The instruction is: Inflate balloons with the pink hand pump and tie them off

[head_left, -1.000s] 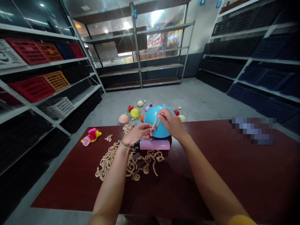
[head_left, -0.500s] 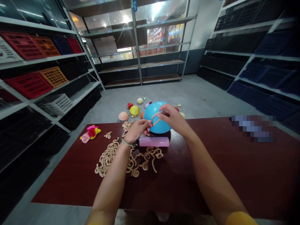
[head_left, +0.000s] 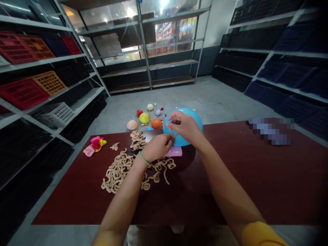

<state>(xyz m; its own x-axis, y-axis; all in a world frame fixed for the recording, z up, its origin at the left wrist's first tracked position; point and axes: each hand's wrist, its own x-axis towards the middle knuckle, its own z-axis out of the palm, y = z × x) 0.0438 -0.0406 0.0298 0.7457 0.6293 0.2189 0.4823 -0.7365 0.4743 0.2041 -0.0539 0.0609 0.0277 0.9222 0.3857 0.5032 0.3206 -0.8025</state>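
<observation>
An inflated blue balloon (head_left: 191, 119) sits right behind my hands, over the far edge of the table. My left hand (head_left: 160, 147) is closed, its fingertips pinching a thin tan strand (head_left: 172, 132) close to the balloon. My right hand (head_left: 186, 125), in front of the balloon, grips the upper part of the same strand between thumb and fingers. The balloon's neck is hidden by my fingers. Under my left hand lies a pink hand pump (head_left: 175, 151), partly covered. A pile of curled tan strands (head_left: 119, 171) spreads around my left wrist.
The dark red table (head_left: 225, 177) carries limp pink and yellow balloons (head_left: 94, 146) at left and a pixelated item (head_left: 270, 131) at right. Small inflated balloons, including a yellow one (head_left: 144, 118) and an orange one (head_left: 156, 123), show beyond the far edge. Shelves with crates (head_left: 48, 83) stand around.
The blue balloon has shifted right. My left hand has moved right and turned, covering more of the pump. My right hand has moved slightly left. The camera view has shifted a little.
</observation>
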